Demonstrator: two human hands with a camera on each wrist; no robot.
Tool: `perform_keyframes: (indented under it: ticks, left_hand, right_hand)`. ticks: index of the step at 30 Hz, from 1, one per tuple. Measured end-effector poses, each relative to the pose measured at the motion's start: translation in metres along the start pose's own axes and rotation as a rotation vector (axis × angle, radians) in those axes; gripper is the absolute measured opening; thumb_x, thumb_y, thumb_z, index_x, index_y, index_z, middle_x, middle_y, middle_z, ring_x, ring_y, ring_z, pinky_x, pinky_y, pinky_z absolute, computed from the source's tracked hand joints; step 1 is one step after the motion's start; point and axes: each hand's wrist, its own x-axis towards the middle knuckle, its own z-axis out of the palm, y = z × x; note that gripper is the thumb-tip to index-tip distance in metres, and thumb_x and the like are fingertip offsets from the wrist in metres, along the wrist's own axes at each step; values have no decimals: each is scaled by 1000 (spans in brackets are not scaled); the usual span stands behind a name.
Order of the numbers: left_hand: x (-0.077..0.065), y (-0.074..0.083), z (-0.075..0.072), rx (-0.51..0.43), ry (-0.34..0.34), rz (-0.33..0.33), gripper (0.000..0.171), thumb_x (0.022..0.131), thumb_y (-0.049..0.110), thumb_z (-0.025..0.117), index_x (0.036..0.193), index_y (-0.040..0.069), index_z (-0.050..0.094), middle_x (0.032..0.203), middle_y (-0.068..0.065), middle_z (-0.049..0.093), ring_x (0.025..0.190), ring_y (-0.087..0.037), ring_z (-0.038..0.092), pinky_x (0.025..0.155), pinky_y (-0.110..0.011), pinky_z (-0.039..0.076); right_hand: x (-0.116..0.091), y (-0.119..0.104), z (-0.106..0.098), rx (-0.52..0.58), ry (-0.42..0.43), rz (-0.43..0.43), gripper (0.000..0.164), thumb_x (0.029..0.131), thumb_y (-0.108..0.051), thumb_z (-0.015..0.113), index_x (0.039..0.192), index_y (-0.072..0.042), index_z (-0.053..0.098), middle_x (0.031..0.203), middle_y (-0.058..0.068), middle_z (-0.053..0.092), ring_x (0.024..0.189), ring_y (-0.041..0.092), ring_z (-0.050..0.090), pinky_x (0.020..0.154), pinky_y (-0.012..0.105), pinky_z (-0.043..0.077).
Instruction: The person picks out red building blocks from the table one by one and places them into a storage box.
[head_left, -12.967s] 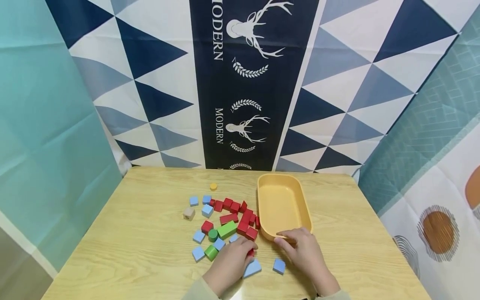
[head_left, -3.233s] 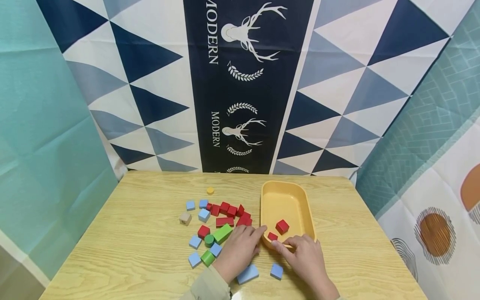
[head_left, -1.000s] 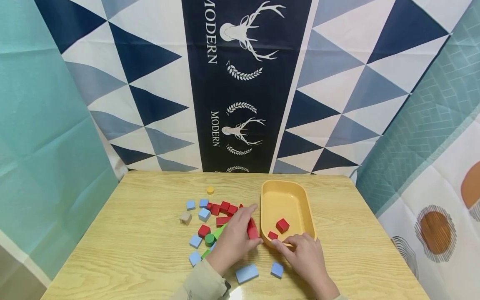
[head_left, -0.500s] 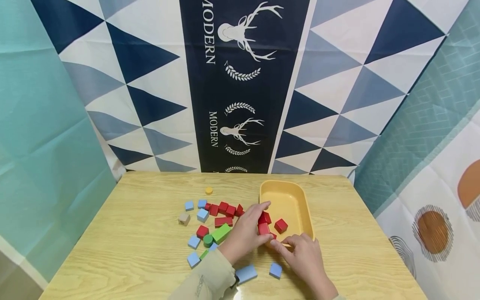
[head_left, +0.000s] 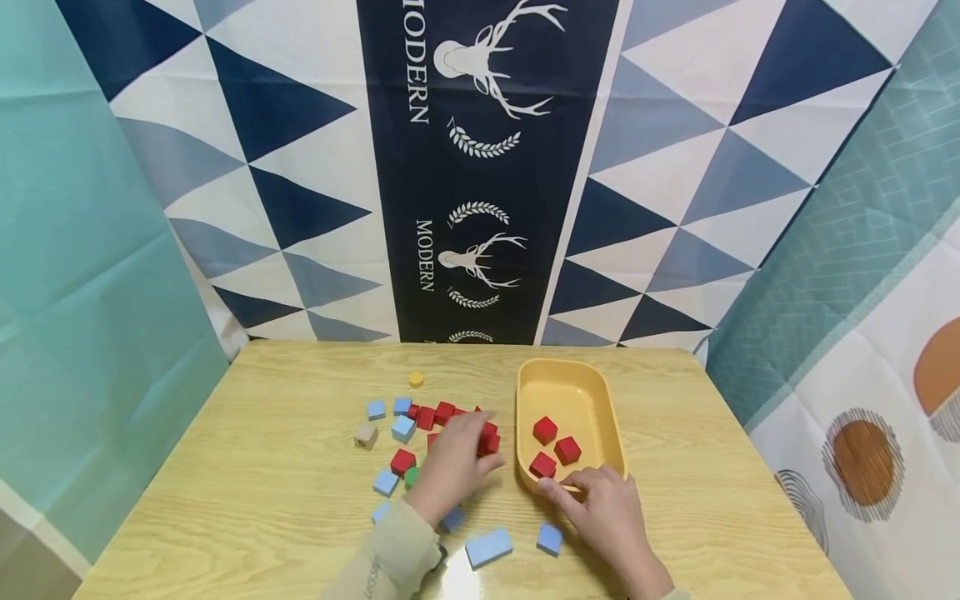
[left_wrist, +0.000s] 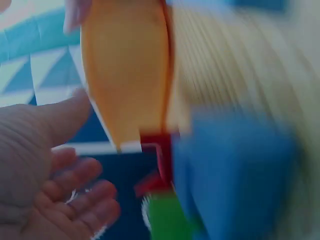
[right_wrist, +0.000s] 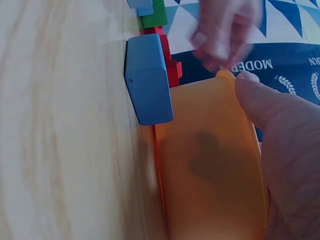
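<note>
My left hand [head_left: 452,467] hovers palm-down over the red wooden blocks [head_left: 489,437] left of the yellow plastic tray [head_left: 570,392]. In the left wrist view the fingers of that hand [left_wrist: 55,160] are loosely bent with nothing between them. My right hand [head_left: 609,510] grips the tray's near rim, its thumb on the near left corner. The right wrist view shows the thumb [right_wrist: 260,97] at the rim of the orange-tinted tray [right_wrist: 210,160]. Inside the tray, three red blocks [head_left: 567,450] are visible. Some green and red blocks are hidden beneath my left hand.
A long blue block [head_left: 489,548] and a blue cube [head_left: 549,539] lie near the front. Several blue blocks [head_left: 386,482], a red cube [head_left: 402,462] and a plain wooden cube [head_left: 366,437] spread left. A small yellow disc [head_left: 416,380] sits farther back. Patterned cloth [head_left: 480,167] hangs behind.
The tray held no blocks at first, then two red ones. Half a second ago my left hand held red blocks over it; it has released them inside and moved back left. My right hand stays.
</note>
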Motion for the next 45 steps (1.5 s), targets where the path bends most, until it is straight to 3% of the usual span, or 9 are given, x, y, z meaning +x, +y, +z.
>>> perform_keyframes:
  ticks: [5, 9, 18, 22, 24, 29, 34, 39, 45]
  left_hand:
    - [-13, -38, -15, 26, -24, -95, 88, 75, 42, 85, 146, 10, 45, 141, -7, 50, 126, -27, 41, 103, -51, 41]
    - [-13, -46, -16, 63, -43, -88, 89, 73, 45, 86, 146, 11, 47, 139, -6, 53, 124, -28, 44, 102, -51, 42]
    - [1, -27, -1, 203, -170, 82, 67, 81, 48, 78, 138, 17, 57, 128, 0, 62, 119, -27, 43, 102, -51, 40]
    - [2, -21, 1, 271, -164, 126, 54, 82, 45, 78, 126, 16, 66, 116, 0, 67, 108, -23, 50, 99, -48, 42]
    - [3, -19, 2, 288, -152, 142, 57, 82, 44, 79, 128, 14, 64, 118, -2, 65, 108, -23, 51, 100, -47, 42]
    - [3, -14, 7, 337, -191, 160, 73, 80, 45, 80, 139, 12, 55, 131, -6, 58, 120, -25, 48, 105, -47, 40]
    - [4, -7, 14, 344, -219, 173, 68, 80, 44, 80, 135, 11, 58, 125, -7, 60, 114, -24, 52, 100, -44, 45]
    - [4, -4, 19, 314, -249, 158, 75, 80, 42, 81, 140, 8, 52, 134, -8, 55, 118, -22, 51, 99, -40, 47]
    - [2, 2, 24, 335, -242, 159, 58, 84, 46, 76, 127, 9, 62, 118, -6, 62, 95, -18, 61, 82, -36, 55]
  right_hand:
    - [1, 1, -3, 7, -14, 13, 36, 81, -64, 69, 68, -31, 72, 75, -14, 68, 72, 11, 49, 69, 46, 38]
    - [2, 3, -6, 4, -22, 22, 36, 81, -63, 69, 70, -29, 74, 78, -11, 70, 75, 13, 50, 73, 54, 39]
    - [1, 0, 0, 16, -20, 8, 35, 81, -64, 69, 66, -32, 71, 74, -16, 67, 72, 11, 49, 67, 42, 36]
    - [2, -1, 0, 1, -15, 2, 36, 81, -64, 69, 68, -31, 72, 73, -15, 66, 73, 11, 49, 68, 44, 37]
    - [3, -2, -1, -4, -8, 3, 36, 81, -64, 69, 68, -30, 72, 73, -15, 66, 73, 12, 49, 68, 44, 37]
    - [4, -1, -2, -7, -8, -1, 36, 81, -64, 69, 67, -31, 72, 71, -15, 66, 72, 12, 49, 67, 43, 37]
    - [2, 1, 0, -10, -10, 4, 37, 81, -65, 68, 67, -31, 73, 72, -15, 67, 72, 11, 49, 67, 43, 37]
    - [1, 1, -1, -6, -18, 13, 37, 82, -64, 67, 68, -30, 73, 75, -13, 68, 73, 12, 50, 67, 44, 38]
    - [1, 0, -2, -15, -23, 12, 37, 82, -65, 67, 68, -30, 73, 76, -13, 68, 73, 12, 50, 67, 43, 38]
